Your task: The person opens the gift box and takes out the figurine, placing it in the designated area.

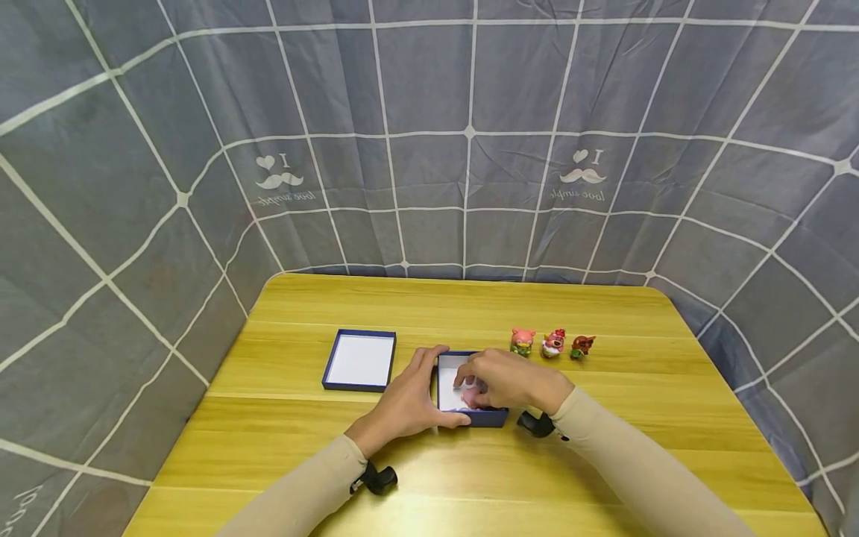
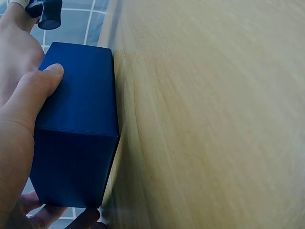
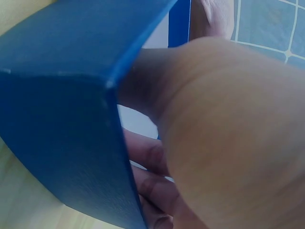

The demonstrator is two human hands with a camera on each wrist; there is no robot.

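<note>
A blue open-topped box (image 1: 488, 420) with a white inside stands on the table. My left hand (image 1: 411, 401) grips it at its left side, the thumb (image 2: 53, 74) on the near wall and the fingers round at the far side. Over the box, my right hand (image 1: 508, 380) reaches in from the right and holds a small pink figurine (image 1: 472, 395) between thumb and fingers. Most of that figurine is hidden by the hand. In the right wrist view the blue wall (image 3: 62, 138) hides the fingertips.
Left of the box lies a square blue lid (image 1: 361, 361), white inside face up. Behind and to the right stand three small figurines: a pink one (image 1: 522, 341), a red-and-white one (image 1: 553, 344) and a reddish-brown one (image 1: 581, 346). A grey checked curtain (image 1: 429, 171) surrounds the wooden table (image 1: 282, 432).
</note>
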